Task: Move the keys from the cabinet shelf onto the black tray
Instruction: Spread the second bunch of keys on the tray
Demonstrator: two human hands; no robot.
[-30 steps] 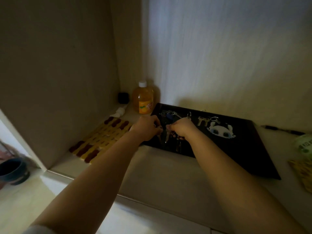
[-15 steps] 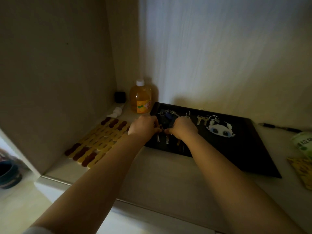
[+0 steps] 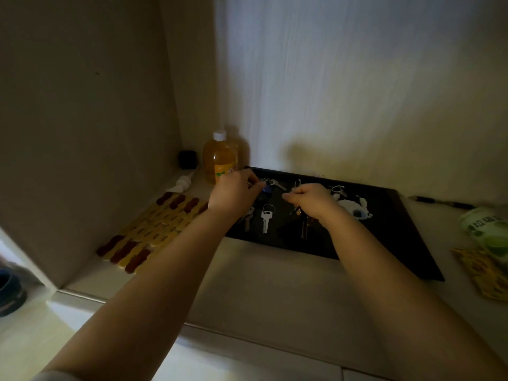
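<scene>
The black tray (image 3: 398, 232) lies on the cabinet shelf against the back wall. Several keys rest on it: a silver key (image 3: 265, 219) between my hands, a ring with a white-and-black charm (image 3: 354, 208) to the right, and more keys (image 3: 276, 183) at the back. My left hand (image 3: 233, 192) is over the tray's left end, fingers curled around a blue-tagged key (image 3: 267, 188). My right hand (image 3: 312, 200) is closed over the tray's middle, and a key bunch (image 3: 302, 225) hangs from it down to the tray, partly hidden by the wrist.
An orange bottle (image 3: 220, 160), a small black cube (image 3: 187, 160) and a white tube (image 3: 181, 184) stand in the back left corner. A yellow-and-brown mat (image 3: 154, 229) lies left of the tray. A pen (image 3: 439, 203), a green packet (image 3: 486, 229) and a yellow packet (image 3: 481, 270) lie to the right.
My hands, close together over the tray's front, have moved apart. The left went back to the blue-tagged key and the right shifted right. A silver key now lies uncovered between them.
</scene>
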